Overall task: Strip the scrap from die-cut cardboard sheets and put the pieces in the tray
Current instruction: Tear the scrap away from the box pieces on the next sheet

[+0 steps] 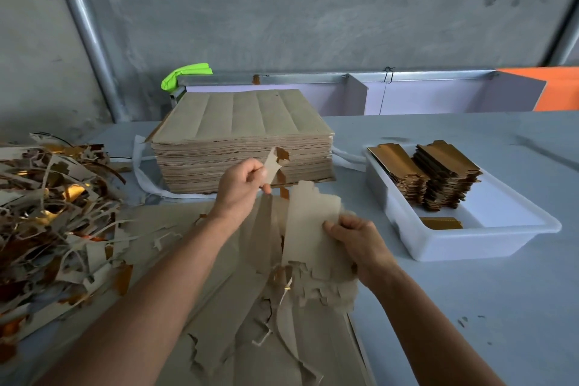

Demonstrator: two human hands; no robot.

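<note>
At a pale blue tabletop (470,291), the left hand (241,188) pinches a jagged grey-and-gold scrap strip (273,163) while the right hand (357,244) grasps a bundle of grey die-cut cardboard pieces (310,229). A white plastic tray (488,244) of stacked gold-faced pieces (438,178) sits right; tangled scrap (53,204) lies left, a tall sheet stack (241,141) beyond.

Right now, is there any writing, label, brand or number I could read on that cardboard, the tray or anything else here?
None. The stack of cardboard sheets, the white tray, the cut pieces in it and the scrap pile show no print.
Nothing legible on the wall or the green cloth either.
</note>
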